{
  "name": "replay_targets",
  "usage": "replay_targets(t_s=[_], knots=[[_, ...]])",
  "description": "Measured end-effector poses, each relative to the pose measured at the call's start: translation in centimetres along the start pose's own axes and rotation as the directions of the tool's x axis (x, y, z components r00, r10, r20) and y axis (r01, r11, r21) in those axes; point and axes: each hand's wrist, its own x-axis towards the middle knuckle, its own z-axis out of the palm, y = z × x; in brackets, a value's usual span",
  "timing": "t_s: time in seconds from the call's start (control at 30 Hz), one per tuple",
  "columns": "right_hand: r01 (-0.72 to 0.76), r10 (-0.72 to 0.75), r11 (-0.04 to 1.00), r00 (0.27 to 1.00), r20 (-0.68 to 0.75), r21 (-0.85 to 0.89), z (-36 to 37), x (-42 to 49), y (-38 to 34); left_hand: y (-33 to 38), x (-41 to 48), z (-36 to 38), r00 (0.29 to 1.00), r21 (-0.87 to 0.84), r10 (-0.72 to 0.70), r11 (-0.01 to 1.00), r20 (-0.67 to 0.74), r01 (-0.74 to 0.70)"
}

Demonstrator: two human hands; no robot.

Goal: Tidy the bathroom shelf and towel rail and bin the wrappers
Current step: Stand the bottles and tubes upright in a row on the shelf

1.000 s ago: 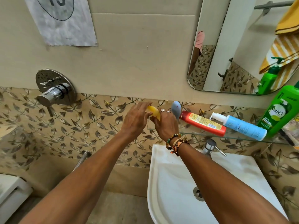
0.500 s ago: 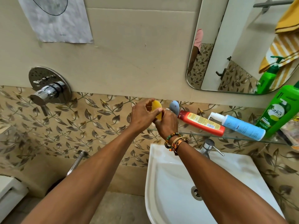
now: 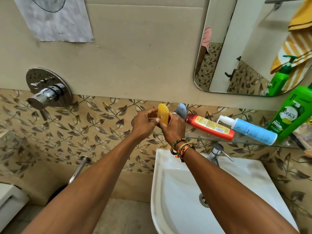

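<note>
A small yellow bottle stands upright between both hands, in front of the leaf-patterned wall at the left end of the glass shelf. My left hand grips its left side with curled fingers. My right hand holds its lower right side. A grey-blue bottle stands just behind my right hand. On the shelf a red bottle and a light blue pump bottle lie on their sides. A green Vatika bottle stands at the right.
A white sink with a chrome tap is below the shelf. A mirror reflects yellow striped towels on a rail. A chrome shower valve is on the wall at left. Crumpled packaging lies at the shelf's right end.
The yellow bottle has been turned upright and raised, so more of it shows above the hands. My left hand's fingers have closed around it.
</note>
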Motion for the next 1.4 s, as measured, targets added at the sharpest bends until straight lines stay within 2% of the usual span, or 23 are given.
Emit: replay_targets(t_s=[0.37,0.6,0.77,0.83,0.93,1.07,1.13,1.23,1.4], knots=[[0.007,-0.005,0.996,1.000,0.026,-0.086,-0.8,-1.1,0.1,0.1,-0.3,0.1,1.000,0.026,-0.007,1.000,-0.029,0.008],[0.109,-0.112,0.994,0.986,-0.121,-0.024,-2.4,-2.5,0.0,0.9,-0.4,0.2,0.988,0.133,0.053,0.991,-0.147,-0.033],[0.096,-0.102,0.994,0.974,-0.204,-0.042,-4.4,-2.9,0.5,2.4,-0.6,0.5,0.971,0.222,0.125,0.972,-0.203,-0.079],[0.092,-0.110,0.992,0.965,-0.237,-0.087,-5.4,-2.8,0.8,3.1,-0.6,0.6,0.969,0.363,0.188,0.924,-0.159,-0.120],[0.100,-0.145,0.979,0.952,-0.268,-0.175,-7.0,-2.5,1.0,4.3,-0.6,0.9,0.957,0.574,0.277,0.799,-0.089,-0.178],[0.115,-0.176,0.966,0.949,-0.261,-0.233,-9.1,-2.0,1.1,5.7,-0.5,1.5,0.940,0.717,0.339,0.663,-0.030,-0.216],[0.111,-0.184,0.954,0.951,-0.249,-0.279,-10.0,-1.7,1.2,6.2,-0.4,2.0,0.929,0.790,0.368,0.556,0.043,-0.257],[0.131,-0.208,0.940,0.953,-0.222,-0.315,-10.9,-1.5,1.3,6.8,-0.3,2.7,0.913,0.852,0.381,0.420,0.147,-0.313],[0.131,-0.195,0.935,0.966,-0.172,-0.329,-11.4,-1.2,2.1,7.9,-0.1,3.8,0.916,0.864,0.303,0.349,0.261,-0.362]])
